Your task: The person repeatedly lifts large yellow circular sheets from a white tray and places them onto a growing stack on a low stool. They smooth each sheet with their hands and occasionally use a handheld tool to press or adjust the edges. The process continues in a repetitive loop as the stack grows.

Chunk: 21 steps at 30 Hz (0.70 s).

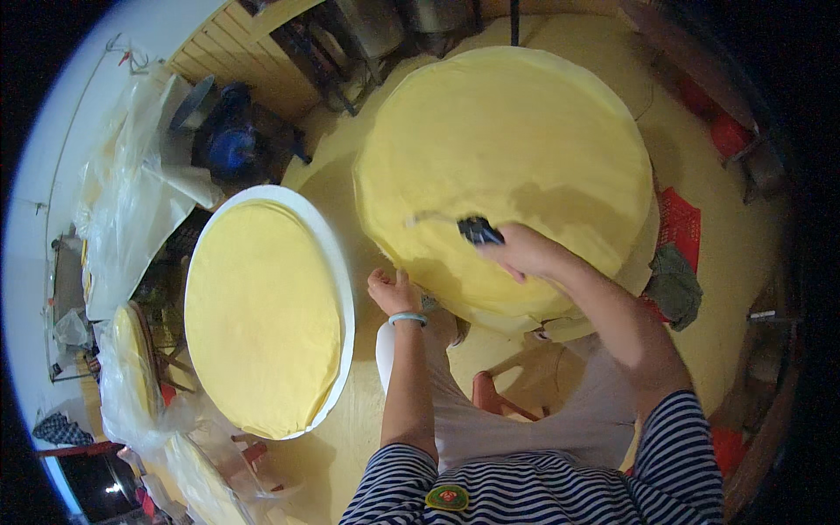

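Note:
My right hand [525, 251] is closed around the black handle of a blurred hand tool [481, 231], whose thin shaft reaches left over a large round stack of thin yellow sheets [499, 144]. My left hand [396, 292], with a pale bangle on its wrist, is at the near left edge of this stack; its fingers are curled, and whether they pinch a sheet edge cannot be told. To the left, a second round yellow stack [262, 321] lies on a white round board [348, 315].
A red plastic crate [680, 220] with a dark cloth [674, 285] stands right of the large stack. Clear plastic sheeting [131, 190] drapes things at the far left. A reddish stool [489, 394] is between my legs. Metal containers [371, 26] stand at the back.

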Motion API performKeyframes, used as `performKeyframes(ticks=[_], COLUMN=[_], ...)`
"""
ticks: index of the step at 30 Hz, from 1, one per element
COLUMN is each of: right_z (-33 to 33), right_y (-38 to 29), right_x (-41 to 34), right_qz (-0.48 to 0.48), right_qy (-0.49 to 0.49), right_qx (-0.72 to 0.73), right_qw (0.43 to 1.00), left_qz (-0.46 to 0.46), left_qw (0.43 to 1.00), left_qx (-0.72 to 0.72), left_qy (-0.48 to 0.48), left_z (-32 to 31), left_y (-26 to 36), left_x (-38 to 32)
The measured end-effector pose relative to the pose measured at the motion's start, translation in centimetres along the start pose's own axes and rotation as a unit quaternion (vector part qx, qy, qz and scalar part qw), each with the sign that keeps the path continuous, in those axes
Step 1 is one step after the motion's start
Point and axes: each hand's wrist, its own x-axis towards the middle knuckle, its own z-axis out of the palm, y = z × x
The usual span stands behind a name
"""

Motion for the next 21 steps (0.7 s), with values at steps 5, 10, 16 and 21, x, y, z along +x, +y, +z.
performKeyframes(ticks=[5, 10, 16, 21], right_z=[-3.7, -4.6, -1.7, -4.1], right_y=[1.3, 0.6, -2.5, -1.6], right_x=[-6.9, -3.8, 8.3, 8.3], right_qz=[0.089, 0.064, -0.057, -0.049], right_qy=[-0.084, -0.021, 0.098, 0.167], right_qx=[-0.091, -0.130, 0.114, 0.086], right_qw=[0.988, 0.989, 0.987, 0.981], left_qz=[-0.151, -0.148, -0.174, -0.168], left_qw=[0.960, 0.962, 0.961, 0.954], left_qx=[-0.202, -0.184, -0.149, -0.178], left_qy=[-0.122, -0.137, -0.157, -0.174], left_z=[0.3, 1.4, 1.5, 1.3], left_y=[-3.0, -3.7, -3.2, -2.9], left_x=[0.9, 1.0, 0.7, 0.8])
